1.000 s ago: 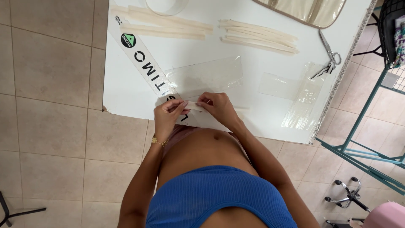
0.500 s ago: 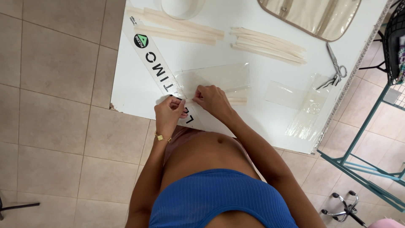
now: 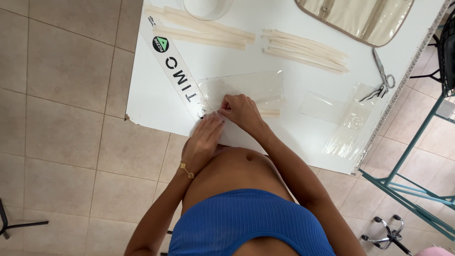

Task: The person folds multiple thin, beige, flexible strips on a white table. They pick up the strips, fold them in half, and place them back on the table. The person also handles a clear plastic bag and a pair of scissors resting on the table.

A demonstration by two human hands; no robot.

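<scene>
Both hands meet at centre frame: left hand (image 3: 204, 140) pressed flat, right hand (image 3: 241, 110) pinching the clear plastic sheet (image 3: 246, 87) at the near edge of the white table (image 3: 294, 137). The slippery film could shift or crease should the flat palm lift.

Bare-armed and bare at the midriff, dressed in a ribbed blue crop top (image 3: 251, 223) with a snug lower hem, with a thin gold chain bracelet (image 3: 186, 169) bearing small flat charms at the wrist just below the left hand (image 3: 204, 140).
</scene>
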